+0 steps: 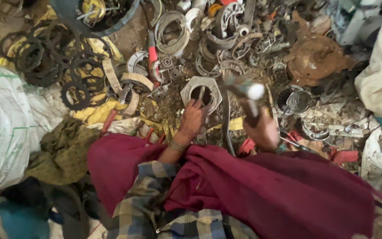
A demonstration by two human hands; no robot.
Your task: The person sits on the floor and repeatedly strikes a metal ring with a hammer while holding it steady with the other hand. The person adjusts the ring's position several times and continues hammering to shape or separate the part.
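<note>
Nearest, the right hand is closed around a hammer whose blurred head is raised just right of the hexagonal metal housing. Slightly farther, the left hand grips a punch set upright in the housing's round opening, on the scrap-strewn floor.

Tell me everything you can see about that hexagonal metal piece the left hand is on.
The hexagonal metal piece is dull grey, dusty, with a round dark hole through its middle. It lies flat on the littered ground among scrap rings. The left hand rests at its lower edge, holding a thin rod into the hole. The hammer in the right hand is blurred beside it.
</note>
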